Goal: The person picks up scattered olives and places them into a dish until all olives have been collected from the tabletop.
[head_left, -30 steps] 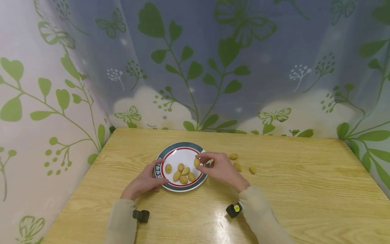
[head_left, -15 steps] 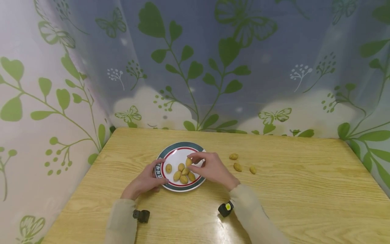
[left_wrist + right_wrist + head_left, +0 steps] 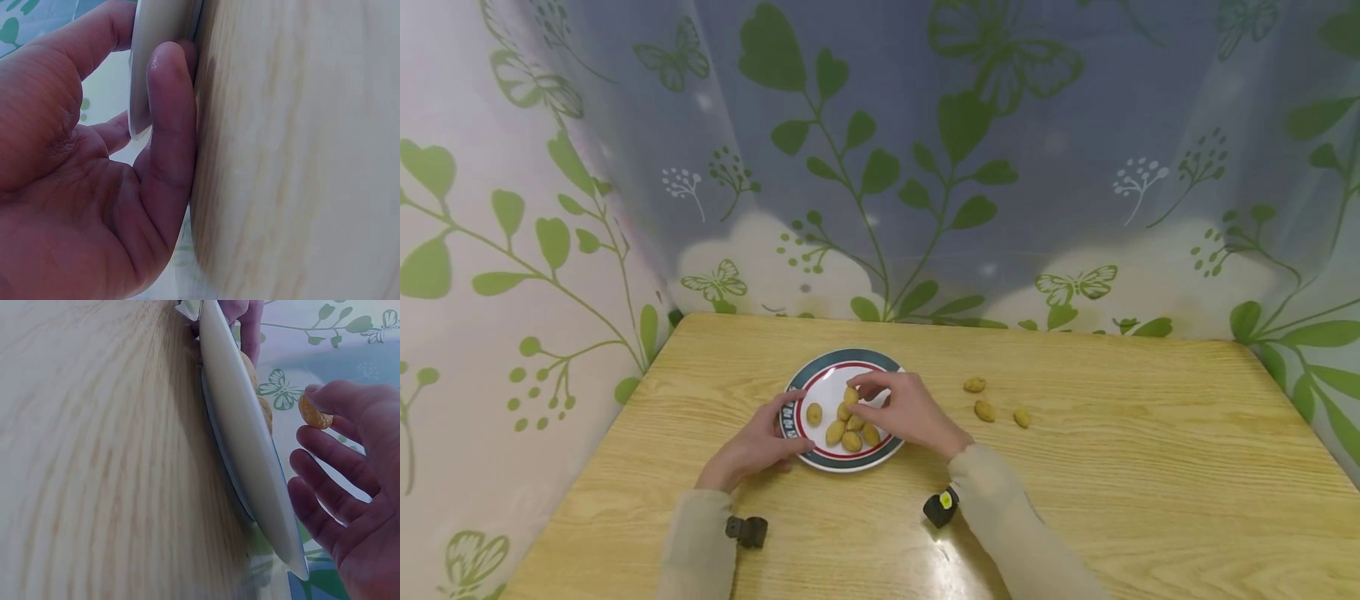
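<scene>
Round, glossy white plate with teal rim and red ring (image 3: 842,356): on the pale wood-grain table (image 3: 1112,442). Left hand (image 3: 760,437): fingers and thumb grip the plate's left side, presumably steadying it. Right hand (image 3: 910,408): thumb and forefinger pinch one tan, oval, rough-skinned piece (image 3: 851,394) above the plate, a fingertip hold likely suited to its smallness. Similar tan pieces (image 3: 836,432): clustered on the plate. Three loose tan pieces (image 3: 985,411): right of it. Changed since a second ago: pinched piece farther left, from the plate's right side to the cluster; left grip unaltered.
</scene>
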Demonstrator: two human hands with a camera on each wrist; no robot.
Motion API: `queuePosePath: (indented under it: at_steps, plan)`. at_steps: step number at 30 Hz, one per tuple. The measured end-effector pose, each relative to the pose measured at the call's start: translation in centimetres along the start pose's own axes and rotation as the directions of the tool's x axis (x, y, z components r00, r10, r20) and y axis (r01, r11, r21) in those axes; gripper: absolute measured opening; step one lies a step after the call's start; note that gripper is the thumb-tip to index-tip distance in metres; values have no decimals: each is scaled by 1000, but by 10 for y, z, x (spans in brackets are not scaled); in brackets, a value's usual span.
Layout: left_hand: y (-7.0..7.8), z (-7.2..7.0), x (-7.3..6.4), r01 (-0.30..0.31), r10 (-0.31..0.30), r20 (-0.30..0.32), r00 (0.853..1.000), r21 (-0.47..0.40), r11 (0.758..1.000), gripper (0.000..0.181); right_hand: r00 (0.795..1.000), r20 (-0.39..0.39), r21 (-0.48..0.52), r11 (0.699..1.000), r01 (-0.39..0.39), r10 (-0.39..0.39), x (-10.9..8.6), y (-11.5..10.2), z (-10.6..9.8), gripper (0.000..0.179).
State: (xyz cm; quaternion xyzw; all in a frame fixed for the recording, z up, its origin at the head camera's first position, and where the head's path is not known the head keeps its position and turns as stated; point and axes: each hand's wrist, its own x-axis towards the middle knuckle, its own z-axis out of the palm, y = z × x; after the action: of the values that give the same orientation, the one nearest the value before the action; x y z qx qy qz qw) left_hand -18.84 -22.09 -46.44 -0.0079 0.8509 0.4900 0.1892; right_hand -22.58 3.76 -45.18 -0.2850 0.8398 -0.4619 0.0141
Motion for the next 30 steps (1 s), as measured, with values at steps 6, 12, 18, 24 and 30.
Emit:
queuePosePath:
  at_steps: [6, 12, 18, 24, 30]
  plan:
    - [0, 0, 0, 20, -20, -3, 1000, -1, 1000, 84, 1000, 5, -13, 1000, 8, -8, 6, 3, 8, 28]
    - [0, 0, 1, 8, -8, 2, 1000, -2, 1000, 84, 1000, 6, -24, 1000, -7, 7, 12, 4, 14, 29]
    - [0, -1, 0, 5, -5, 0, 1000, -2, 1000, 84, 1000, 3, 2, 1000, -31, 31, 19, 6, 22, 29]
    - [0, -1, 1, 3, -3, -3, 1000, -12, 1000, 84, 998, 0, 22, 998, -57, 57, 21, 7, 27, 28]
    - [2, -1, -1, -5, 5, 2, 1000, -10, 1000, 85, 997, 13, -20, 997, -80, 81, 25, 4, 29, 29]
